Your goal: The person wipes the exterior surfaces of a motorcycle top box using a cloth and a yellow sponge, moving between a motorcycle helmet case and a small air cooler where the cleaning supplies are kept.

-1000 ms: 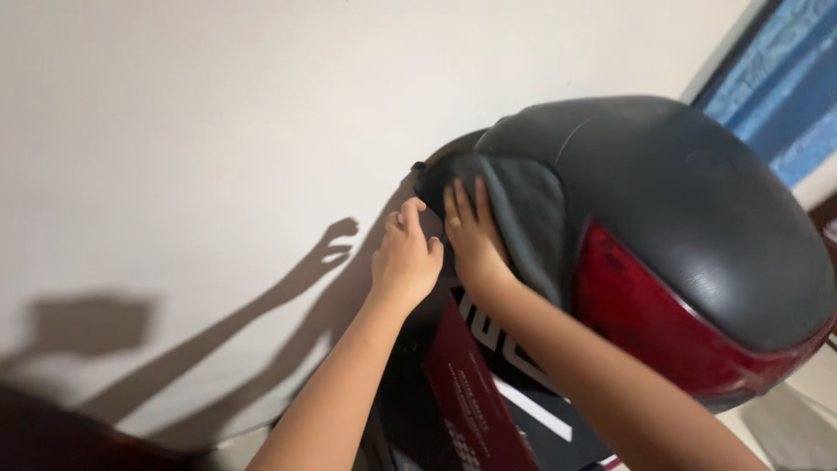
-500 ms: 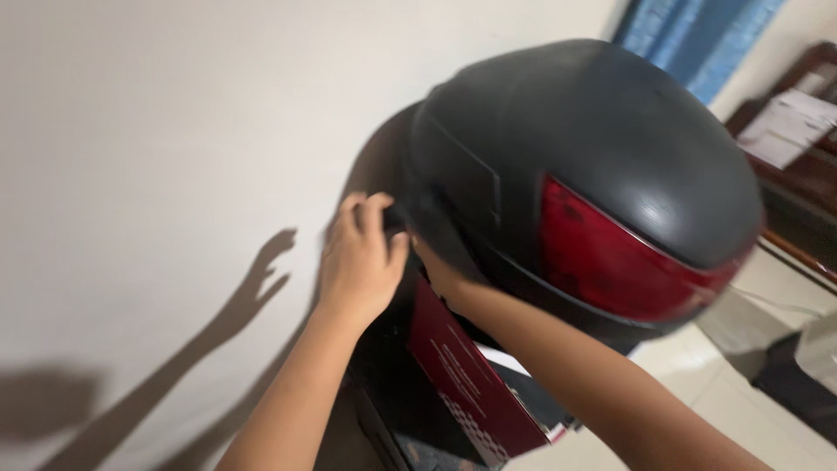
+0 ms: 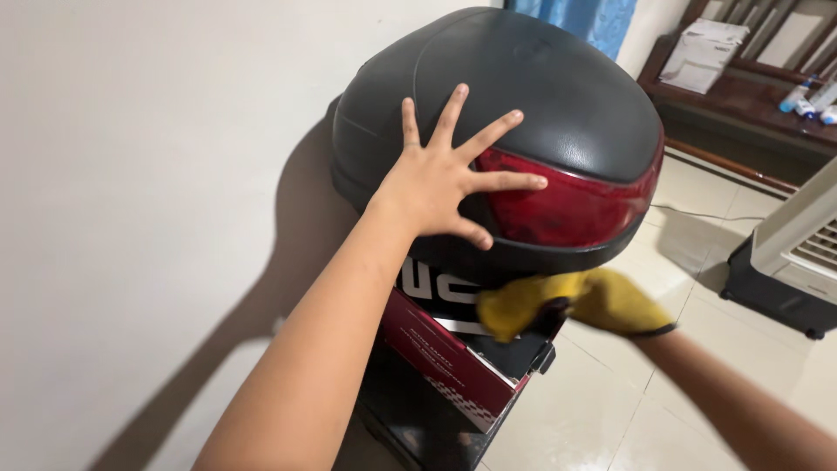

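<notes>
A black dome-shaped storage box (image 3: 558, 96) with a red reflector strip (image 3: 567, 205) stands on a red and black carton (image 3: 445, 362) against a white wall. My left hand (image 3: 440, 183) lies flat on the box's lid, fingers spread wide, holding nothing. My right hand (image 3: 623, 301) is wrapped in a yellow cloth (image 3: 523, 305) and presses it under the box's front lower edge, just below the red strip. The cloth hides the right hand's fingers.
The white wall (image 3: 131, 174) is at the left. A white and black air cooler (image 3: 798, 253) stands on the tiled floor (image 3: 602, 401) at the right. Behind it is a wooden bench (image 3: 741, 105) with papers and small bottles. A blue curtain (image 3: 593, 16) hangs behind the box.
My left hand left the box's rear edge and now lies spread on the lid. My right hand came from behind the box to its front lower edge, now in a yellow cloth. The view swung right.
</notes>
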